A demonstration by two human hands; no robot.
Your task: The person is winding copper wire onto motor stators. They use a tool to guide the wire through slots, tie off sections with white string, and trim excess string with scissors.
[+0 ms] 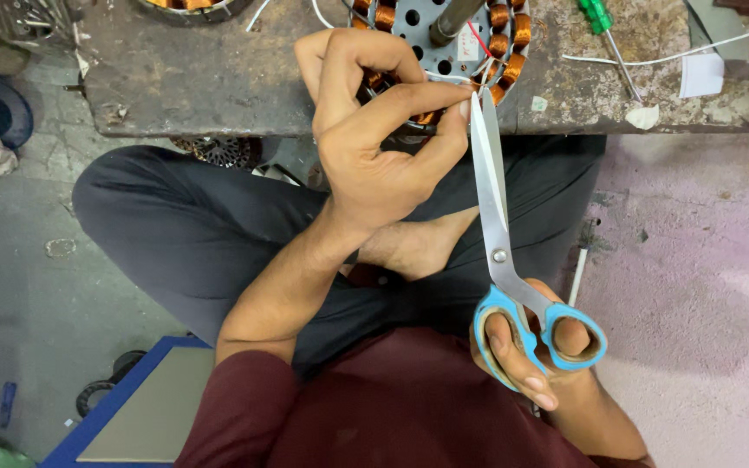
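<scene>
My left hand (374, 130) pinches thin wire ends at the near edge of a round motor stator (444, 39) with copper coils, which rests on a low worn workbench (218, 69). My right hand (535, 351) grips blue-handled scissors (496, 225). Their long steel blades point up, and the tips meet the wire right beside my left thumb and forefinger. The blades look nearly closed. I sit cross-legged, with dark trousers and one bare foot below my hands.
A green-handled screwdriver (604, 30) and a white cable (678, 54) lie on the bench at the right, near paper scraps. Another coil part (188, 7) sits at the bench's far left. A blue-edged board (140, 407) lies on the floor at lower left.
</scene>
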